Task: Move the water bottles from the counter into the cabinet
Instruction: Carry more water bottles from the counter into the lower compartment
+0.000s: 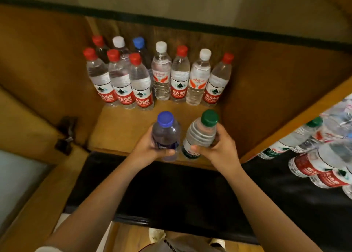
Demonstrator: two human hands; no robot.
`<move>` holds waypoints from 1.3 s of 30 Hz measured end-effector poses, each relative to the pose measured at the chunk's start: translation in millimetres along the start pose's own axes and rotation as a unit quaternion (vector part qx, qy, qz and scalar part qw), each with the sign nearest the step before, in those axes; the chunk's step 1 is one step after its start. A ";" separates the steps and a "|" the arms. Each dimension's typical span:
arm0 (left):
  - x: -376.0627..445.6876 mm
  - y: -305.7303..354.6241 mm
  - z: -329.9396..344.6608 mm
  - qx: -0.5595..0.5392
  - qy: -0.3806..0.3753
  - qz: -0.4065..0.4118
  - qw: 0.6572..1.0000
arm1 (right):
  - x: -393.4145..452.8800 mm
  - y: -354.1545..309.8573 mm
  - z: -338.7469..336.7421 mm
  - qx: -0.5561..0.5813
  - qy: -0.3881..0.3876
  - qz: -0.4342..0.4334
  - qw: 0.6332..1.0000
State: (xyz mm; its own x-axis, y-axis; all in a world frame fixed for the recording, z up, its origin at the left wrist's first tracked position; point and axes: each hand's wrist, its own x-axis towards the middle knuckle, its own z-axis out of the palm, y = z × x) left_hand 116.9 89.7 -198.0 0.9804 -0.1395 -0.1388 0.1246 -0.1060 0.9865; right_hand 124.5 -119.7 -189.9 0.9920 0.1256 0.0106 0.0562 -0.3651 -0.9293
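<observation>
Red "农夫山泉" labels on the red-capped bottles (142, 84) inside the cabinet (122, 130).

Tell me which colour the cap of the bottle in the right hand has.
Dark green: the cap shows clearly in the head view.

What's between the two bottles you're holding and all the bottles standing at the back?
In the head view, only bare wooden cabinet shelf lies between the blue-capped bottle and green-capped bottle in the hands and the row of standing bottles.

In cabinet (247, 80): six red caps (89, 53), three white caps (161, 46), one blue cap (138, 42). Two held bottles (165, 135).
</observation>
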 end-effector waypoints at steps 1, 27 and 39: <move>4.8 -3.3 -6.8 -0.001 0.009 0.006 1.000 | 7.1 -0.8 6.1 0.004 0.007 0.007 1.000; 36.7 -64.5 -13.4 0.039 0.158 -0.044 0.986 | 22.9 22.6 59.2 -0.056 0.054 0.094 0.993; 113.9 -53.7 -26.3 0.059 0.268 -0.124 0.953 | 103.6 12.1 84.1 -0.060 0.071 0.115 0.989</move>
State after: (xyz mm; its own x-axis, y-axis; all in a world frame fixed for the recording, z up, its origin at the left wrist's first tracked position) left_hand 225.9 105.4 -264.5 0.8636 0.4248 -0.2714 0.3763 -0.1850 0.9078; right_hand 218.5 -33.5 -231.0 0.9854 -0.1007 -0.1374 -0.1690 -0.4767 -0.8627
